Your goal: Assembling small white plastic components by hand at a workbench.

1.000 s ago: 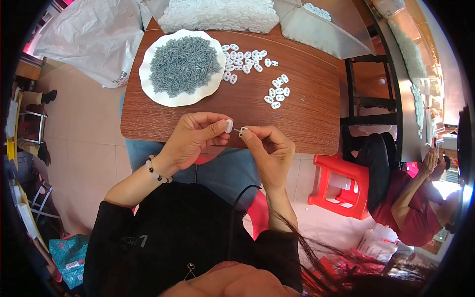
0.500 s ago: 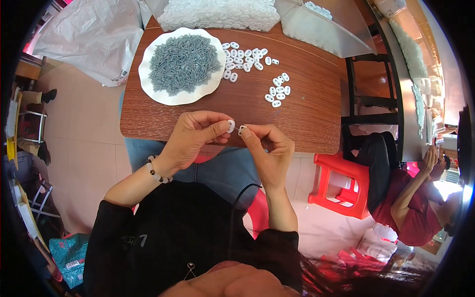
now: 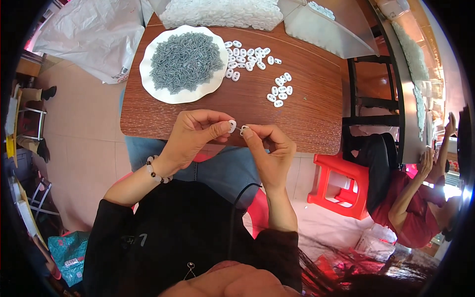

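Observation:
My left hand (image 3: 202,132) pinches a small white oval plastic piece (image 3: 232,126) between thumb and forefinger, above the near edge of the brown table. Close beside it, my right hand (image 3: 268,142) grips a second small white piece (image 3: 244,130) in a pinch. A thin short link, too fine to name, seems to span the small gap between the two pieces. Beyond my hands stands a white scalloped plate (image 3: 147,79) heaped with small grey-blue cylindrical pins (image 3: 185,62). Right of the plate lie several white oval two-holed pieces (image 3: 248,58), with a smaller group (image 3: 280,91) nearer to me.
Bins of white pieces (image 3: 222,15) line the table's far edge. A red plastic stool (image 3: 341,185) stands right of the brown table (image 3: 316,123). At far right a person in a dark red top (image 3: 410,213) sits at another bench. White plastic sheeting (image 3: 94,39) lies at far left.
My hands hold almost the same pose, with both white pieces still pinched. The whole view has shifted slightly. At far right the other person's arms have moved.

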Tool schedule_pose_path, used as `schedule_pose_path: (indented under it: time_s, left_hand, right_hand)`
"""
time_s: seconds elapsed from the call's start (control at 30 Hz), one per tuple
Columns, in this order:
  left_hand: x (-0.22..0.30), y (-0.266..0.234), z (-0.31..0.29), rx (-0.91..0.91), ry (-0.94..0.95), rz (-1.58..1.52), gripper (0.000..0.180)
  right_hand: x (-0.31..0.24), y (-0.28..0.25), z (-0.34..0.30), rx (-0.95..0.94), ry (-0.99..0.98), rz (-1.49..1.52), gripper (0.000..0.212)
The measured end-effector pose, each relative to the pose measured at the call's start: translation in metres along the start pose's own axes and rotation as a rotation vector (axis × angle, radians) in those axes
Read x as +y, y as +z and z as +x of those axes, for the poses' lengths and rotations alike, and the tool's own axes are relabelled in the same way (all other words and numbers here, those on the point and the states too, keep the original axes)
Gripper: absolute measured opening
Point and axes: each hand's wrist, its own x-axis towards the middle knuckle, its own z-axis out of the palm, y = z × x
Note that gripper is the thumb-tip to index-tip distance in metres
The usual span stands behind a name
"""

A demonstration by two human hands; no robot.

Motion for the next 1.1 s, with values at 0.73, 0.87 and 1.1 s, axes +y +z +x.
schedule_pose_path:
  time_s: [0.73,0.87,1.1]
  left_hand:
    - [0.010,-0.003,0.005,-0.114,-0.297,-0.068,0.019]
    - [0.010,-0.004,0.005,-0.084,-0.245,0.023,0.019]
    - [0.009,0.001,0.003,-0.036,-0.118,0.112,0.019]
  right_hand:
    - [0.003,-0.005,0.003,-0.063,0.072,0.029,0.007]
    - [0.005,-0.004,0.003,-0.077,0.048,0.068,0.008]
    - [0.005,-0.004,0.004,-0.090,0.042,0.055,0.008]
